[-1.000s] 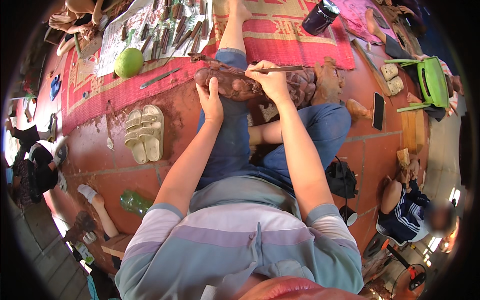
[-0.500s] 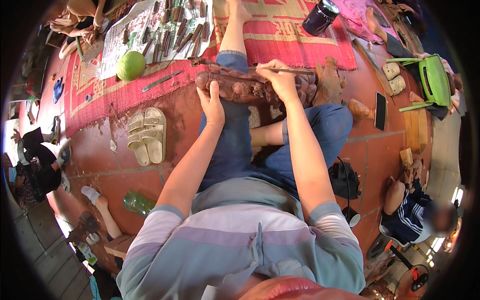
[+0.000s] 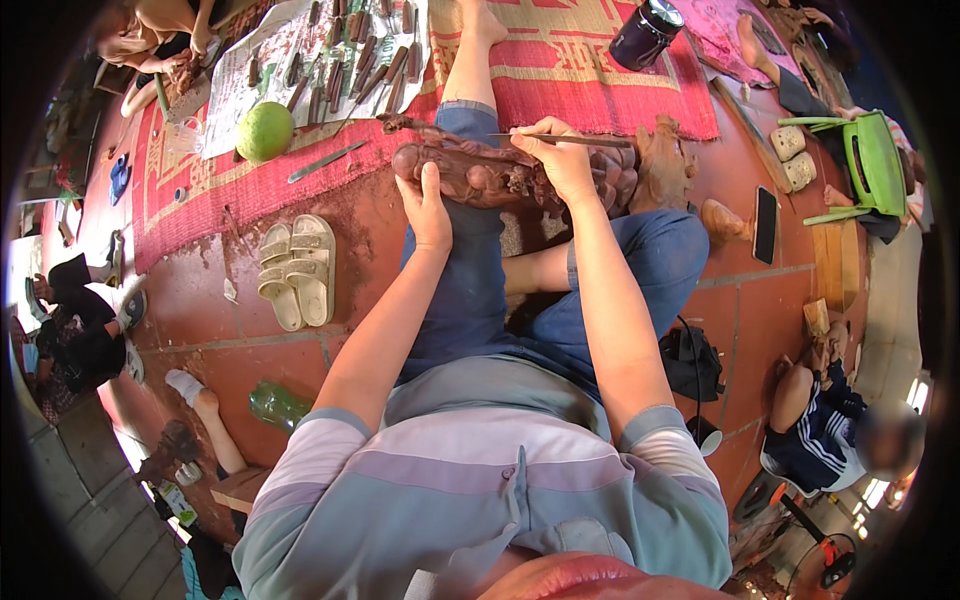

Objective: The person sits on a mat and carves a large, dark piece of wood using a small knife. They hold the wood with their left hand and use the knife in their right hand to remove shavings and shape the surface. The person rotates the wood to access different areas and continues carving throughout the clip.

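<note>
A reddish-brown wooden carving (image 3: 462, 182) with rounded, figure-like shapes lies across my raised legs. My left hand (image 3: 428, 212) grips its left end, the thumb pointing up along the near side and the other fingers mostly hidden beneath. Above the carving's middle, my right hand (image 3: 558, 163) is closed around a slim carving chisel (image 3: 604, 143). The handle points right, and the thin blade reaches left past my fingers. Whether the blade tip touches the wood, I cannot tell. At the carving's right end is a paler, rough piece of wood (image 3: 662, 168).
Several chisels lie on a printed sheet (image 3: 225, 112) at the far left, near a green round fruit (image 3: 265, 131) and a flat blade (image 3: 326, 163). Beige sandals (image 3: 312, 272) sit left of me. A dark jar (image 3: 646, 34), a phone (image 3: 764, 225) and a green stool (image 3: 876, 162) are rightward. Other people sit around.
The scene has shifted very slightly to the right in view. My right hand has tilted a little, and more of the thin blade shows left of my fingers. Both hands keep their holds.
</note>
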The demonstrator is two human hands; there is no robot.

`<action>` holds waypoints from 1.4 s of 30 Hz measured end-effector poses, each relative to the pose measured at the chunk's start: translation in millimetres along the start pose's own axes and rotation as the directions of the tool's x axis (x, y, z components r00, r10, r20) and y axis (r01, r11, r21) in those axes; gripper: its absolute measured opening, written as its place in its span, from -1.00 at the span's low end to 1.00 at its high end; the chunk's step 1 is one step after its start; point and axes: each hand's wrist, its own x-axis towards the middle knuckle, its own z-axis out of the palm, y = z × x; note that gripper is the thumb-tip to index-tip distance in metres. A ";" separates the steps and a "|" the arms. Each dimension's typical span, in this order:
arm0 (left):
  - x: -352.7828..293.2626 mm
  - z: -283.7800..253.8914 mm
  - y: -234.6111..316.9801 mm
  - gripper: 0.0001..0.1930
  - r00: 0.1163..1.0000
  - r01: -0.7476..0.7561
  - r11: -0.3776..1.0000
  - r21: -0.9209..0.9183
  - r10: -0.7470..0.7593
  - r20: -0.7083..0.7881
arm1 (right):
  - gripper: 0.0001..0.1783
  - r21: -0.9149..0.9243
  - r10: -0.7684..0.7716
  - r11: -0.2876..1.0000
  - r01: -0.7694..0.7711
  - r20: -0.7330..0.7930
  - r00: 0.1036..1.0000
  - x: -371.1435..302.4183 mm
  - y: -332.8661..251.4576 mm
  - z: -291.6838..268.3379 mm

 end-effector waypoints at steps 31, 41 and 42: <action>2.4 -1.3 4.1 -0.47 1.000 0.019 1.000 0.022 -0.019 -0.011 | -0.88 -0.375 -0.140 0.921 0.104 -0.071 0.988 -11.4 -3.9 43.8; -0.4 -2.0 2.8 -0.53 1.000 0.003 1.000 0.004 -0.003 -0.011 | -0.89 -0.427 -0.136 0.900 0.089 -0.080 0.987 -14.5 -11.5 44.4; -0.3 -0.8 5.8 -0.53 1.000 0.018 1.000 0.006 -0.018 -0.012 | -0.90 -0.475 -0.074 0.879 0.021 -0.093 0.993 -13.4 -9.3 42.9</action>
